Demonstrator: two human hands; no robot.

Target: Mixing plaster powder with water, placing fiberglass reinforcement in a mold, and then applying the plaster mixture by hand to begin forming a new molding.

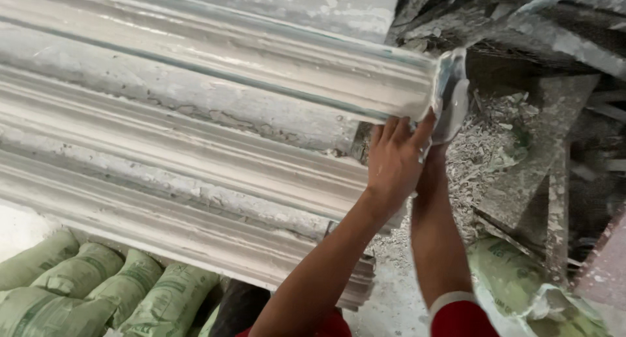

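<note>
- Long white plaster moulding (215,63), ridged along its length, lying uppermost on a stack of like mouldings (163,187) and running from the left edge to its right end near top centre-right.
- Wet plaster (450,96), a grey-white glossy lump, pressed against that right end face.
- Stack slanting down toward the lower centre, surfaces crusted and flaking with dried plaster.
- Green sacks (98,291) packed side by side under the stack's lower left corner; one more green sack (521,278) at lower right.
- Rubble (489,141) of white chips and dust heaped right of the moulding's end, among grey slabs (548,135) leaning at angles.
- Dusty pale floor (391,291) between stack and slabs.
- Dark, cluttered debris in the top right corner; details too murky to tell.
- Left hand (394,161): fingers together and slightly curled, flat against the underside of the moulding's right end, thumb stretched up toward the wet plaster; gripping nothing, only bracing.
- Right hand (450,109): raised behind the left, largely coated and hidden by the wet plaster; palm pushed against the end face; finger spread not visible, so cannot tell how far open.
- Both forearms bare, rising from the bottom edge; red sleeve (460,317) with a white cuff on the right arm.
</note>
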